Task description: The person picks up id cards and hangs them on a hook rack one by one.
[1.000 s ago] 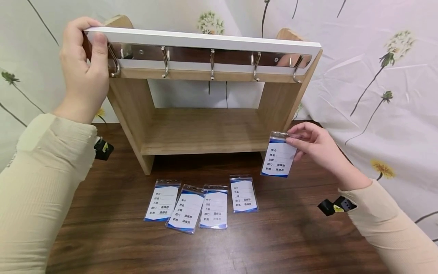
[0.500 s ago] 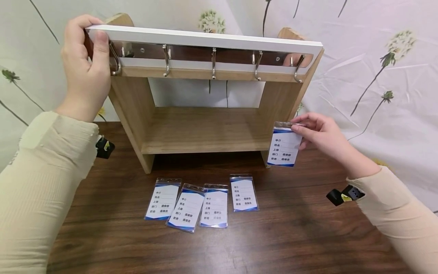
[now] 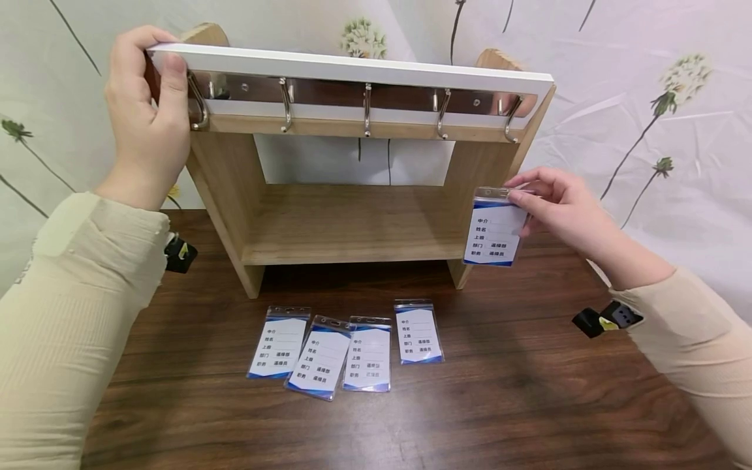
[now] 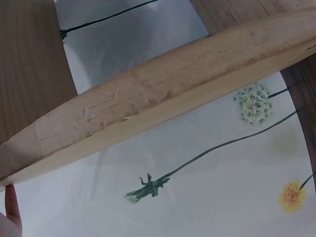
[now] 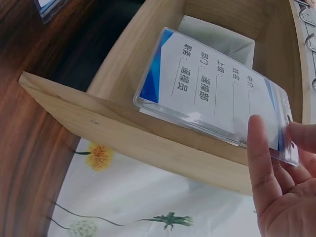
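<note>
My left hand (image 3: 147, 124) grips the left end of the white hook rack (image 3: 329, 64), thumb in front and fingers over the top. The rack carries a shiny metal strip with several hooks (image 3: 367, 111) and sits along the top of a wooden shelf (image 3: 352, 222). My right hand (image 3: 566, 209) pinches a clear ID badge holder (image 3: 493, 232) by its upper edge. The badge hangs nearly upright beside the shelf's right side panel, below the rightmost hook (image 3: 512, 119). In the right wrist view, the badge (image 5: 212, 94) overlaps that panel. Nothing hangs from the hooks.
Several similar badges (image 3: 367, 356) lie face up on the dark wooden table (image 3: 470, 411) in front of the shelf, some overlapping. A white cloth (image 3: 623, 59) printed with dandelions hangs behind and to the right. In the left wrist view, a curved wooden edge (image 4: 148, 89) crosses the view.
My right hand has lifted the badge upward and slightly right, from near the table to beside the shelf's right panel. The left hand keeps its grip on the rack end.
</note>
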`<state>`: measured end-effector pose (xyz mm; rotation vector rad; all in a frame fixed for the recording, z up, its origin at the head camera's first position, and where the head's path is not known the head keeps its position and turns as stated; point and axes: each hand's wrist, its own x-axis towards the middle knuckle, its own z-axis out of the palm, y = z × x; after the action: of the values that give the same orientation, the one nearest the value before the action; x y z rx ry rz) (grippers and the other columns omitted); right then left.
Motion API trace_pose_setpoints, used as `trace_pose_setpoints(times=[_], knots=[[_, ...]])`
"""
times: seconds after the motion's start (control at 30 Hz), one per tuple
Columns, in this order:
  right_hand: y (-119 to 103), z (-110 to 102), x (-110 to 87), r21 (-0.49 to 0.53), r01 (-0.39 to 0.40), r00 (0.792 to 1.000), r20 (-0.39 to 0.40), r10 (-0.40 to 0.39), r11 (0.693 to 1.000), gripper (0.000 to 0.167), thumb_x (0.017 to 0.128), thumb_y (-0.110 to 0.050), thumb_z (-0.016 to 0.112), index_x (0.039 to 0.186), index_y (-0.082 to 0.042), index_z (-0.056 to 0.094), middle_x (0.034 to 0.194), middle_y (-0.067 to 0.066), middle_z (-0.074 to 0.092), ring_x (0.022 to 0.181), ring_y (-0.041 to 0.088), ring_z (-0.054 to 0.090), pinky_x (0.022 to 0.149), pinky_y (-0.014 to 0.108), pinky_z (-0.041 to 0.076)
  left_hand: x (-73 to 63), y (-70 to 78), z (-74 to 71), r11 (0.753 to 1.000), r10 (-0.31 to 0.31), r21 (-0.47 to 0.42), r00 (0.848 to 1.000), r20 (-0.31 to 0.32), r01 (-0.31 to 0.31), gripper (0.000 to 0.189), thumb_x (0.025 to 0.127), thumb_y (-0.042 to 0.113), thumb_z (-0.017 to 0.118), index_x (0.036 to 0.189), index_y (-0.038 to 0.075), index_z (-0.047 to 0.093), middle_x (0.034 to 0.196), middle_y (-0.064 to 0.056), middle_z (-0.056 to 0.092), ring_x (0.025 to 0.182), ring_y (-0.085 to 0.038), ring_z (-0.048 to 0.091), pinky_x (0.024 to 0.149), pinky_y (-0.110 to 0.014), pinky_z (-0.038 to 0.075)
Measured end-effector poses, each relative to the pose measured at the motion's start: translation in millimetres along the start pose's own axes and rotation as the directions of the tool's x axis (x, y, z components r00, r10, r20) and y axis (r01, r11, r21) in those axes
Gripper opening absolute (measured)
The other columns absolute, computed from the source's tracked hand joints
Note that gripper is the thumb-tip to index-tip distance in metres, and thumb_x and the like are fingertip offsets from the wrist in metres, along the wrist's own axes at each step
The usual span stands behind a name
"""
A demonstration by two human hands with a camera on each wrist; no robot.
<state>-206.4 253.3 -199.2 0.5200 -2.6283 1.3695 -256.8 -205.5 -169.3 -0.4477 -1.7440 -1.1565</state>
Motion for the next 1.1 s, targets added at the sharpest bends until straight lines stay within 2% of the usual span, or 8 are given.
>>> trace_pose_setpoints(times=[0.2, 0.43, 0.6, 0.73, 0.93, 1.1], knots=[[-11.2, -4.3, 0.6, 0.026, 0.005, 1.000, -0.018, -0.005, 1.000, 0.013, 0.098, -0.010, 0.059, 0.109, -0.014, 0.064, 0.083, -0.013, 0.071, 0.057, 0.014, 0.067, 0.058, 0.026, 0.056, -0.3, -0.2, -0.4, 1.000, 0.007, 0.000, 1.000, -0.001, -0.007, 0.021, 0.101, 0.010, 0.046, 0.116, 0.016, 0.060, 0.097, 0.019, 0.047, 0.078, 0.005, 0.043, 0.074, -0.014, 0.031], [-23.4, -8.7, 4.3, 0.103, 0.067, 0.997, -0.047, -0.063, 0.992, 0.011, 0.098, -0.007, 0.058, 0.105, -0.011, 0.065, 0.088, -0.008, 0.071, 0.075, 0.008, 0.067, 0.060, 0.027, 0.057, -0.7, -0.4, -0.6, 1.000, 0.011, 0.001, 1.000, 0.001, -0.011, 0.021, 0.101, 0.010, 0.046, 0.116, 0.016, 0.060, 0.097, 0.019, 0.046, 0.079, 0.005, 0.043, 0.074, -0.014, 0.031], [-29.4, -12.3, 7.8, 0.158, 0.096, 0.993, -0.086, -0.083, 0.983, 0.011, 0.098, -0.005, 0.057, 0.102, -0.011, 0.065, 0.090, -0.007, 0.070, 0.073, 0.008, 0.067, 0.060, 0.025, 0.056, -1.1, -0.1, -1.1, 1.000, 0.005, 0.000, 1.000, 0.000, -0.005, 0.021, 0.101, 0.011, 0.046, 0.116, 0.016, 0.060, 0.097, 0.019, 0.047, 0.078, 0.004, 0.043, 0.074, -0.014, 0.030], [-34.2, -13.6, 10.5, 0.134, 0.104, 0.989, -0.117, -0.088, 0.986, 0.009, 0.099, -0.006, 0.056, 0.101, -0.010, 0.063, 0.089, -0.008, 0.070, 0.074, 0.007, 0.066, 0.059, 0.023, 0.056, -1.2, 0.2, -1.2, 1.000, 0.006, 0.006, 1.000, 0.003, -0.006, 0.021, 0.101, 0.012, 0.046, 0.116, 0.016, 0.060, 0.097, 0.020, 0.047, 0.078, 0.005, 0.043, 0.074, -0.015, 0.030], [-39.6, -13.1, 13.0, 0.042, 0.090, 0.987, -0.140, -0.084, 0.995, 0.008, 0.100, -0.008, 0.054, 0.103, -0.010, 0.062, 0.089, -0.011, 0.069, 0.075, 0.006, 0.066, 0.060, 0.024, 0.056, -0.7, 0.7, -0.7, 1.000, 0.004, 0.009, 1.000, 0.005, -0.004, 0.020, 0.101, 0.013, 0.047, 0.116, 0.015, 0.060, 0.097, 0.020, 0.047, 0.082, 0.005, 0.045, 0.075, -0.014, 0.032], [-41.8, -14.0, 16.5, 0.026, 0.063, 0.987, -0.149, -0.058, 0.998, 0.008, 0.100, -0.010, 0.054, 0.104, -0.010, 0.061, 0.088, -0.013, 0.069, 0.076, 0.005, 0.065, 0.061, 0.024, 0.056, -0.3, 0.5, -0.3, 1.000, 0.002, -0.002, 1.000, 0.000, -0.002, 0.020, 0.101, 0.013, 0.047, 0.115, 0.016, 0.060, 0.097, 0.019, 0.047, 0.081, 0.005, 0.045, 0.075, -0.014, 0.032]])
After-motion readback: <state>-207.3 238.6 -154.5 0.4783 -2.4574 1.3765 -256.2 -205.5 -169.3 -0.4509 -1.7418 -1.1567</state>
